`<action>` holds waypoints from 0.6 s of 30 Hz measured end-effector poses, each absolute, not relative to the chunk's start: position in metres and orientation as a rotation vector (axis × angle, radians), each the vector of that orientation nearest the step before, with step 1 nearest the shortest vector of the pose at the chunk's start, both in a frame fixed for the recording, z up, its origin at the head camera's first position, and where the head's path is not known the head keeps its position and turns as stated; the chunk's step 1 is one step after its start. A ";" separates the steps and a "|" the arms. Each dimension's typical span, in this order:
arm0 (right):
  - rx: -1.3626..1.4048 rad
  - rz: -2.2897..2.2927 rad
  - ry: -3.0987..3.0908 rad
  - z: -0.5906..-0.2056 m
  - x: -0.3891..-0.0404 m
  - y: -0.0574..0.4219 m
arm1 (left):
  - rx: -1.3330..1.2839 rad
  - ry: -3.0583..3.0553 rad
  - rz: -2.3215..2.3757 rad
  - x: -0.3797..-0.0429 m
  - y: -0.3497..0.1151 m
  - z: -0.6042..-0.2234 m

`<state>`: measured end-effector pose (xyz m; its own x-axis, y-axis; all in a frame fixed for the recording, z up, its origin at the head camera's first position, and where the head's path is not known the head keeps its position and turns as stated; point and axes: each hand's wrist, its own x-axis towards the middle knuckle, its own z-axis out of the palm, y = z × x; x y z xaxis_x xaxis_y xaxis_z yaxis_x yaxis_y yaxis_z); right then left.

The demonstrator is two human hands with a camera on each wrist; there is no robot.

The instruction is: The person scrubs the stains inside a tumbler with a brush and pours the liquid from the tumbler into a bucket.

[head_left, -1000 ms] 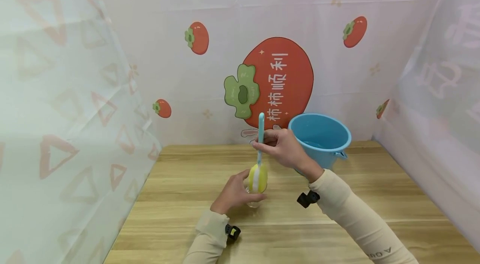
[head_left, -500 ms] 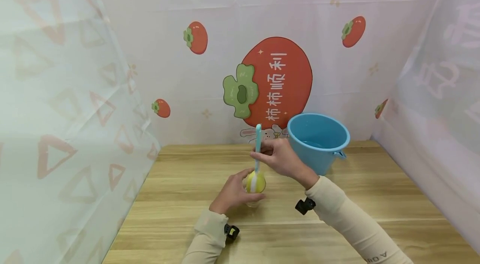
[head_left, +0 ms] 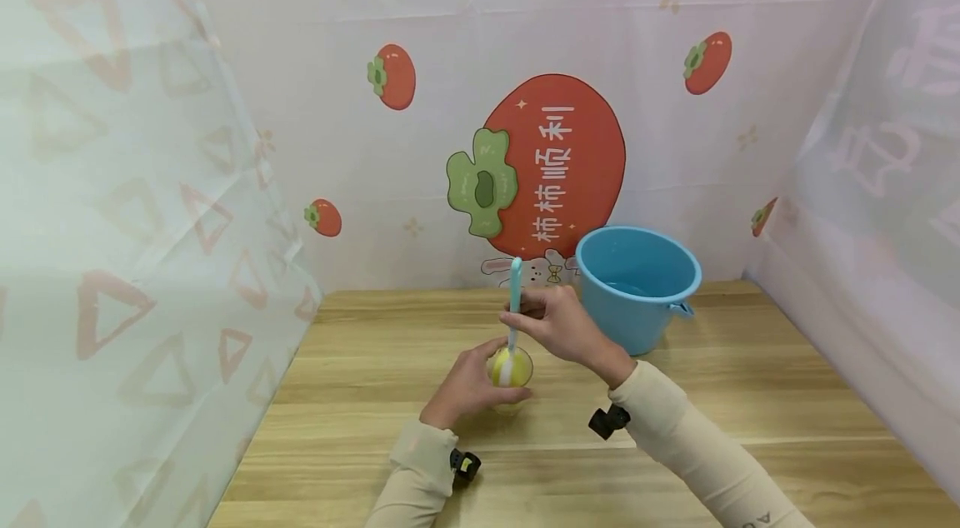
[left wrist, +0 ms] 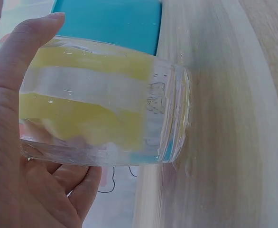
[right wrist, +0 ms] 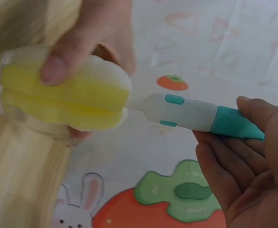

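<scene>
My left hand (head_left: pixel 472 382) grips a clear glass cup (left wrist: pixel 165 118) around its side, thumb on one side and fingers on the other. The cup is upright with its base at or just over the wooden table; contact is hard to tell. Inside it sits the yellow and white sponge head (right wrist: pixel 65 97) of a bottle brush, filling most of the cup, its top end out past the rim in the right wrist view. My right hand (head_left: pixel 562 324) pinches the brush's teal handle (head_left: pixel 515 286), which points up. The right fingertips are partly hidden behind the handle.
A blue bucket (head_left: pixel 641 324) stands on the wooden table (head_left: pixel 360 395) at the back right, close to my right forearm. Printed cloth walls (head_left: pixel 420 153) with persimmon pictures rise behind and at both sides.
My right hand has moved down with the brush, and the sponge head has sunk deeper into the cup. My left hand has stayed nearly still around the cup.
</scene>
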<state>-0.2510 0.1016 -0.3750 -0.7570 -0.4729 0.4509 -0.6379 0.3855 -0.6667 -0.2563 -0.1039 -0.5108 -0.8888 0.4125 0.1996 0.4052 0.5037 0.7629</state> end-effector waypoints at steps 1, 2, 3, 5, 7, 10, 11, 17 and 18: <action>0.987 1.300 -2.443 -0.371 -0.251 0.102 | 0.740 2.715 1.379 -0.256 -0.104 -0.511; 0.976 1.292 -2.432 -0.366 -0.252 0.103 | 0.740 2.716 1.382 -0.256 -0.103 -0.511; 0.967 1.289 -2.423 -0.361 -0.252 0.104 | 0.743 2.715 1.389 -0.256 -0.103 -0.511; 0.949 1.281 -2.408 -0.350 -0.253 0.106 | 0.744 2.705 1.412 -0.255 -0.103 -0.510; 0.943 1.276 -2.399 -0.338 -0.253 0.107 | 0.738 2.697 1.426 -0.255 -0.103 -0.508; 0.949 1.270 -2.394 -0.326 -0.253 0.106 | 0.719 2.693 1.430 -0.255 -0.102 -0.507; 0.952 1.265 -2.396 -0.323 -0.253 0.106 | 0.712 2.695 1.427 -0.255 -0.103 -0.507; 0.984 1.270 -2.415 -0.328 -0.250 0.101 | 0.726 2.696 1.423 -0.255 -0.104 -0.509; 0.988 1.275 -2.422 -0.330 -0.250 0.101 | 0.735 2.693 1.425 -0.255 -0.103 -0.510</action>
